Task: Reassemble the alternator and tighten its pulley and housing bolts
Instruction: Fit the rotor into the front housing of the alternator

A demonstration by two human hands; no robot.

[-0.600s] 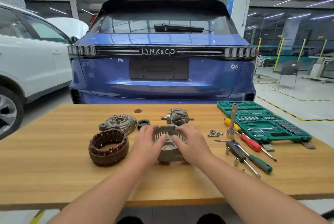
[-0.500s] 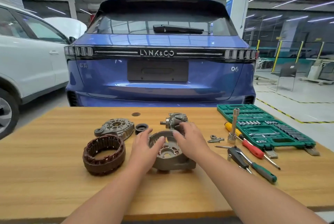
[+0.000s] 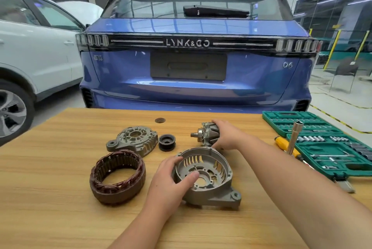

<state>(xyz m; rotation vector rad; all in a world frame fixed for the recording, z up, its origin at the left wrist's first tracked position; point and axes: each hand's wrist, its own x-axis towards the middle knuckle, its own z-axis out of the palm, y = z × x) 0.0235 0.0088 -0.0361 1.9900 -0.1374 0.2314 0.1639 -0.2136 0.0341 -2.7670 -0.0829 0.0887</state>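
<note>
Our right hand (image 3: 225,135) grips the rotor (image 3: 207,135), whose shaft lies level, pointing left. Our left hand (image 3: 171,180) grips the housing (image 3: 209,178), open side up, just nearer us.

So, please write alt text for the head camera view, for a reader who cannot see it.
At a wooden table, the person's left hand grips the rim of an open alternator housing while the right hand grasps the rotor behind it. A copper stator, end cover and pulley lie left; a green socket set sits right.
</note>
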